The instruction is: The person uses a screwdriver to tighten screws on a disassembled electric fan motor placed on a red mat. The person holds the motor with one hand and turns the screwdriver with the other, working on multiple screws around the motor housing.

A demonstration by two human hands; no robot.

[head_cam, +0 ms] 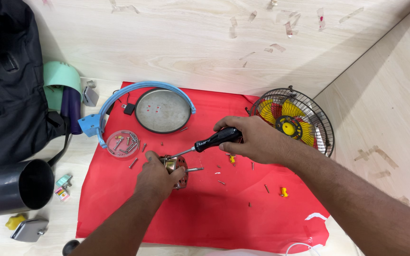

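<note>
One left hand (157,178) closes its grip on one motor (176,167); one right hand (257,140) grips one screwdriver (212,140). One fan cage (294,124) stands beside one red mat (205,208).

Caged fan (293,124), black pipe (13,187), perhaps a bag (10,80).

Pale wood-grain walls (191,42) with tape scraps; matching light wooden floor (67,218).

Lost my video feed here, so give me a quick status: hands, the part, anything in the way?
Left hand grips the motor on the red mat. Right hand holds the screwdriver, tip at the motor. Loose screws lie close by.
</note>
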